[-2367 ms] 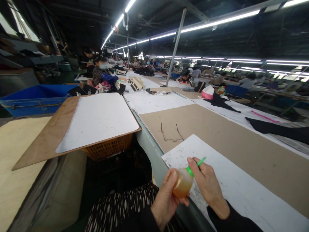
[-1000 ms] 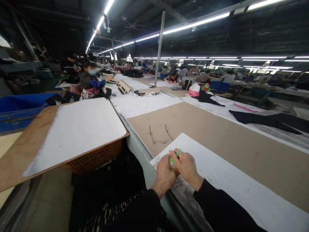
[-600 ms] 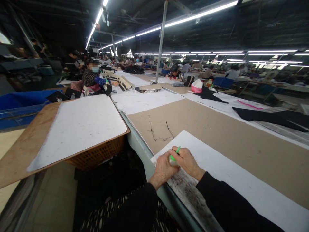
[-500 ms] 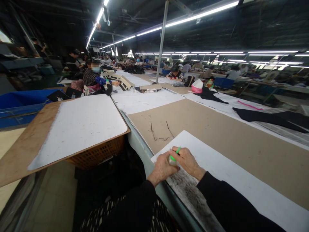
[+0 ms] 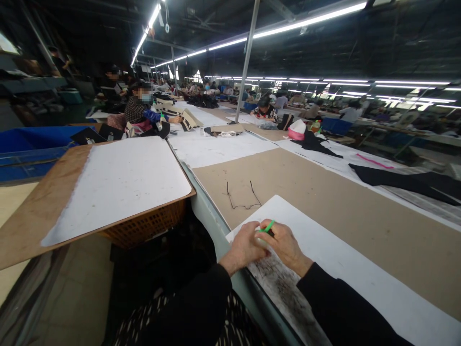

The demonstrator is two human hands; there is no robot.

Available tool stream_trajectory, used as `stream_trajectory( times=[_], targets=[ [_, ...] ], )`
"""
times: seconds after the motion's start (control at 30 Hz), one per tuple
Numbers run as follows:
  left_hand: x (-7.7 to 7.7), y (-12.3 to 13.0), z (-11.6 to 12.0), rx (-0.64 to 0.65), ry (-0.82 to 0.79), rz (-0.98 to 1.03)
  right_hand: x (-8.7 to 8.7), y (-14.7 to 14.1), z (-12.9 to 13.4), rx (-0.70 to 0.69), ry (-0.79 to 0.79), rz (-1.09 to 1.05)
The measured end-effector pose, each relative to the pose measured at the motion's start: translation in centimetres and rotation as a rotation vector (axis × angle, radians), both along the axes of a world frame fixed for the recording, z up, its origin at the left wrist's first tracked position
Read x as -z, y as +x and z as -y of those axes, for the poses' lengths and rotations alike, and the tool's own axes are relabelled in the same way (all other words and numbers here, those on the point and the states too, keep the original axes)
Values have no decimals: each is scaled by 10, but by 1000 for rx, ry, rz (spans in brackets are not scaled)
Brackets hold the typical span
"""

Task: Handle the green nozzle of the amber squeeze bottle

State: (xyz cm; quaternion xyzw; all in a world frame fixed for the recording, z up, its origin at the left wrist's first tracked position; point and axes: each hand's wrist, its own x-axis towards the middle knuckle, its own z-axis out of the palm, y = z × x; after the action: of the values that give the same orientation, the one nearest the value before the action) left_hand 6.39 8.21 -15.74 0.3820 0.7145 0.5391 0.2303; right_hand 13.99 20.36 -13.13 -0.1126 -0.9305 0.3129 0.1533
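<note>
A small pale bottle [image 5: 261, 243] stands mostly hidden between my hands, over the corner of a white sheet [image 5: 324, 254]. My left hand [image 5: 245, 246] is wrapped round its body. At the bottle's top, the fingers of my right hand [image 5: 284, 244] close on a green cap [image 5: 267, 227] with a spout that points up and to the right. Just beyond the hands, a pair of thin-framed glasses [image 5: 246, 207] lies with its arms up on brown card [image 5: 306, 182]. Dark smudges mark the surface below my right hand.
On the left is a board [image 5: 39, 216] with a white sheet over an orange crate [image 5: 151, 225], beside a blue bin [image 5: 32, 144]. A masked person [image 5: 135, 110] sits beyond it. Black fabric [image 5: 403, 180] lies at the right, and a metal post [image 5: 247, 62] rises behind.
The green cap has tilted further over to the right, and my right hand has shifted slightly right. My left hand still wraps the bottle. The whole view has moved a little.
</note>
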Motion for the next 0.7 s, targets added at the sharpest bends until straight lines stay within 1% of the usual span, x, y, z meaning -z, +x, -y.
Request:
stream_trajectory(
  times=[0.07,0.17,0.23,0.3,0.4,0.53,0.63,0.7],
  targets=[
    [11,14,1,-133,-19,-19,1,2,2,12,-7,10],
    [22,31,-1,-231,-24,-44,-3,8,5,41,-71,33],
    [22,36,-4,-260,-27,-54,-5,13,7,35,-115,36],
    [20,38,-8,-280,-38,-54,-8,18,6,19,-141,33],
    [17,37,-12,-294,-56,-38,-11,22,5,-20,-180,47],
    [20,31,-16,-275,-72,-4,-17,22,3,-77,-197,65],
    [22,24,-16,-221,-61,13,-22,20,1,-101,-184,70],
    [20,19,-16,-162,-44,20,-25,19,-1,-134,-204,68]
  ],
)
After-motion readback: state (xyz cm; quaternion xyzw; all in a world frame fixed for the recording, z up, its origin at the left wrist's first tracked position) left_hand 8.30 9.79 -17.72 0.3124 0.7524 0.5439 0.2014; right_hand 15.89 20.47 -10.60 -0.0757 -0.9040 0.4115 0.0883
